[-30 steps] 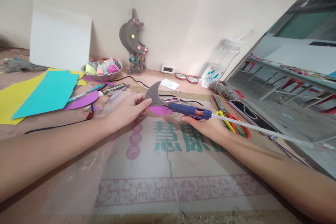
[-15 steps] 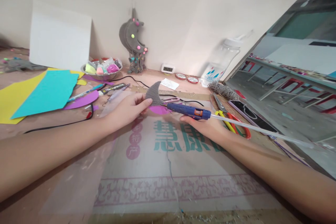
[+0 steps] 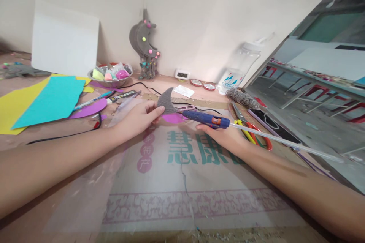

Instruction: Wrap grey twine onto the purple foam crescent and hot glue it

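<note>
Basically, left hand point(image 3: 146, 115) had thumb and fingers clamped on a curved grey piece point(image 3: 166, 103), held up over the middle of the table point(image 3: 164, 81). Right hand point(image 3: 224, 133) gripped a blue glue gun point(image 3: 194, 116), thumb along it, other fingers mostly hidden. Nozzle at the piece's lower right edge; couldn't tell if touching. A clear glue stick point(image 3: 270, 136) stuck out of the gun's back end. Containers: metal bowl point(image 3: 115, 83), back left, held small packets point(image 3: 122, 74), yellow, peach and magenta ones showing, some in clear wrap. Clear bottle point(image 3: 241, 62) with a white top stood against the board point(image 3: 199, 19); contents unclear. Yarn point(image 3: 243, 98) lay just beside its base, scissors point(image 3: 239, 112) nearer the right hand.
</note>
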`<action>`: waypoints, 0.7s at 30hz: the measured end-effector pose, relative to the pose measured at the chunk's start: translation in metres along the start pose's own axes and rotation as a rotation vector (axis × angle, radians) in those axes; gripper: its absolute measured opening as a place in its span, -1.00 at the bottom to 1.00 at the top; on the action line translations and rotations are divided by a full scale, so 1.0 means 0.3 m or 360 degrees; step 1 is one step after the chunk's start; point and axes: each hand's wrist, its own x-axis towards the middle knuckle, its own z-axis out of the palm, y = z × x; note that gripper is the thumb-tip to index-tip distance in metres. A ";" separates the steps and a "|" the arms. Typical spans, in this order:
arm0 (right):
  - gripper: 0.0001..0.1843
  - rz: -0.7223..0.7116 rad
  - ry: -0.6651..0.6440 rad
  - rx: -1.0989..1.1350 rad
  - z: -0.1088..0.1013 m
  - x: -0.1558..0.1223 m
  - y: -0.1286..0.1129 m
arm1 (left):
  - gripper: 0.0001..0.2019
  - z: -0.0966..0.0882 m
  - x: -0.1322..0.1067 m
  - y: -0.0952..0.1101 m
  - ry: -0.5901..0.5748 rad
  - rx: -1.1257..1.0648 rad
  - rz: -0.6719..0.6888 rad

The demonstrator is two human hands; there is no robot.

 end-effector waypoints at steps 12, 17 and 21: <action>-0.71 0.0004 0.0028 -0.0007 0.001 0.002 0.017 | -0.69 -0.003 0.006 -0.017 -0.0028 -0.0018 0.0023; -0.72 -0.0003 0.0033 -0.0012 0.002 0.003 0.019 | -0.68 -0.004 0.006 -0.018 0.0002 0.0025 0.0045; -0.78 -0.0021 0.0029 -0.0027 0.000 0.001 0.001 | -0.68 -0.003 0.005 -0.020 0.0006 -0.0001 -0.0001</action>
